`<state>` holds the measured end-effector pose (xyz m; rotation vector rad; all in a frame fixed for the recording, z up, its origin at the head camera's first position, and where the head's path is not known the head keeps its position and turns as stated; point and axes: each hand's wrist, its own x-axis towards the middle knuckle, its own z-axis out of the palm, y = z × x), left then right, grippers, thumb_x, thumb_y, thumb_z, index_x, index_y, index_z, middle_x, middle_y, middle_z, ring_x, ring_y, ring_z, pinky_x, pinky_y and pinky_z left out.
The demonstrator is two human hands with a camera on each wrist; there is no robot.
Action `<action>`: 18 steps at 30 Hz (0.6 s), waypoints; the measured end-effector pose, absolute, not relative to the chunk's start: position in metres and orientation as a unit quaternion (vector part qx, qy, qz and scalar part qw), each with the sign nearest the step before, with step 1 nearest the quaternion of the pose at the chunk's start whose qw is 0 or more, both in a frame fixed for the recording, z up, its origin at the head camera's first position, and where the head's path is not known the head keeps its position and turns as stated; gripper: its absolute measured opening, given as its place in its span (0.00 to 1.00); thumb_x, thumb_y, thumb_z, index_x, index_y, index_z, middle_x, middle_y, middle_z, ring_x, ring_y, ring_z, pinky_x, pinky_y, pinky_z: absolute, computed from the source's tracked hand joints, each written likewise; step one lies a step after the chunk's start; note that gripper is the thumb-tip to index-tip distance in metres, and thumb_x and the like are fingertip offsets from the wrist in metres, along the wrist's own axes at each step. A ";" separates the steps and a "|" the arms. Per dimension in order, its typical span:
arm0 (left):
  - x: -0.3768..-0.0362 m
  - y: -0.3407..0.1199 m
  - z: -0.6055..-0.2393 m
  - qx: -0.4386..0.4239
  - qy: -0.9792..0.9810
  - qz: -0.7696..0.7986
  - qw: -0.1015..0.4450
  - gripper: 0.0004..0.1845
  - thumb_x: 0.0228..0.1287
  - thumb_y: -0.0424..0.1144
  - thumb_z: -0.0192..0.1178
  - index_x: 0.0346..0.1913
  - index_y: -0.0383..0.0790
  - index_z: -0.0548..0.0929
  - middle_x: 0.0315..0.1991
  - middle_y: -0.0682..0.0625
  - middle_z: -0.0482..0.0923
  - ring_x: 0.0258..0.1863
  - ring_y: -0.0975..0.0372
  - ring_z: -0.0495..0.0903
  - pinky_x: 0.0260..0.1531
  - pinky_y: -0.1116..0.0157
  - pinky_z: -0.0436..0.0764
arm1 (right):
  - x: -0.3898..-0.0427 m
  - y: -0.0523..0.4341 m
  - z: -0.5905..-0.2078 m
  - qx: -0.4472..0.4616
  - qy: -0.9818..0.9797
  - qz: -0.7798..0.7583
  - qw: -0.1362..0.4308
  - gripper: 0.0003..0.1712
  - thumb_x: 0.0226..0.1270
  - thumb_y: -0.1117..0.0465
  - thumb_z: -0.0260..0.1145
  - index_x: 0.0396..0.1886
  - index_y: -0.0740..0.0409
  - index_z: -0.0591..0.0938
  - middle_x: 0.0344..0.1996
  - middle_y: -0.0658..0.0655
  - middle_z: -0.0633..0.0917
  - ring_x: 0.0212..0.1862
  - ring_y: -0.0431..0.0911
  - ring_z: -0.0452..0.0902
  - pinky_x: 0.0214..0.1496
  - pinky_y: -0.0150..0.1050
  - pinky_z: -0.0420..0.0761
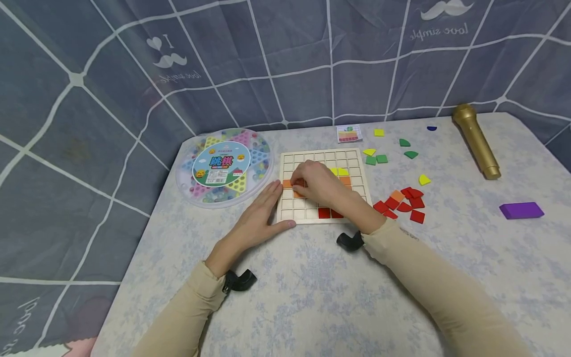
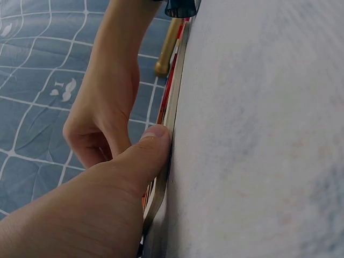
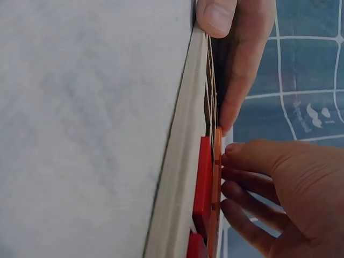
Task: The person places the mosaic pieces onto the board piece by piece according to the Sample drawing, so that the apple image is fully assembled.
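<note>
Setting is read as a home-like play area; the exact room cannot be told. The surroundings are closed off by blue-grey cloth (image 1: 366, 94), hung in folds and printed with white lines, moustaches and mirrored "love simple" lettering. A table (image 1: 303, 297) is covered in pale fabric patterned with faint blue sprigs. Toys are spread over it: a clear round game case (image 1: 223, 163) labelled with cartoon faces, a wooden grid board (image 1: 287, 203), coloured tiles (image 1: 417, 216), and a gold microphone (image 1: 479, 144) laid near the back edge.
</note>
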<state>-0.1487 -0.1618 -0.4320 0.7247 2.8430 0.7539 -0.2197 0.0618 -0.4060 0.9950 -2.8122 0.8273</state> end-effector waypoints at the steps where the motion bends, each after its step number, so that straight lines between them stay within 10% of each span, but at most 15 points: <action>1: -0.149 -0.162 -0.432 0.239 0.937 0.248 0.057 0.54 0.71 0.62 0.65 0.86 0.38 0.49 0.87 0.45 0.44 0.87 0.54 0.42 0.83 0.49 0.53 | -0.219 0.062 -0.406 0.327 -0.908 0.261 0.025 0.07 0.73 0.62 0.72 0.45 0.58 0.93 0.44 0.54 0.91 0.50 0.50 0.83 0.58 0.45 0.82; 18: -0.147 -0.163 -0.431 0.230 0.941 0.243 0.061 0.53 0.72 0.63 0.64 0.86 0.39 0.51 0.87 0.47 0.44 0.87 0.55 0.42 0.83 0.49 0.54 | -0.193 0.100 -0.401 0.349 -0.909 0.229 0.020 0.11 0.73 0.61 0.71 0.50 0.58 0.90 0.51 0.55 0.90 0.57 0.52 0.82 0.64 0.48 0.81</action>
